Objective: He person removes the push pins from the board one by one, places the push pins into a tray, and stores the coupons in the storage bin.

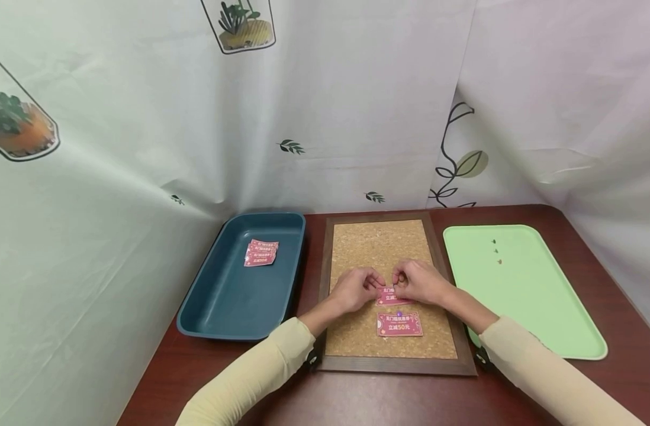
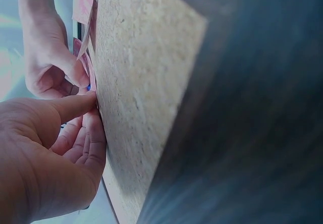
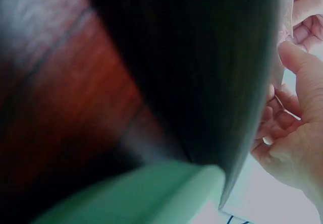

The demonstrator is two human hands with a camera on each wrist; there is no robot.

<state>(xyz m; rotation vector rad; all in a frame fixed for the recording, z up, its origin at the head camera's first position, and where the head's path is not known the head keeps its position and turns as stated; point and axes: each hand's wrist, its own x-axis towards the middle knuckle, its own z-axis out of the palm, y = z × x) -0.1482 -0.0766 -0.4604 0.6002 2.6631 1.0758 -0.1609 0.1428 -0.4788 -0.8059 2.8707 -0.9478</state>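
On the framed cork board (image 1: 375, 245), my left hand (image 1: 355, 289) pinches the left edge of a pink paper coupon (image 1: 387, 298). My right hand (image 1: 422, 281) works at the coupon's top edge, with a small blue push pin (image 2: 89, 87) under its thumb in the left wrist view. Fingertips of both hands nearly meet, close against the cork. Below them lies a second pink coupon (image 1: 399, 327), with a purple push pin (image 1: 399, 314) at its top edge. In the right wrist view my right hand (image 3: 303, 113) has its fingers curled beside the board's edge.
Left of the board stands a deep blue tray (image 1: 205, 307) holding several overlapping pink coupons (image 1: 261, 253). A light green tray (image 1: 538, 296) on the right carries a few small push pins (image 1: 496, 251). A patterned curtain (image 1: 330, 106) hangs behind the dark red table (image 1: 367, 396).
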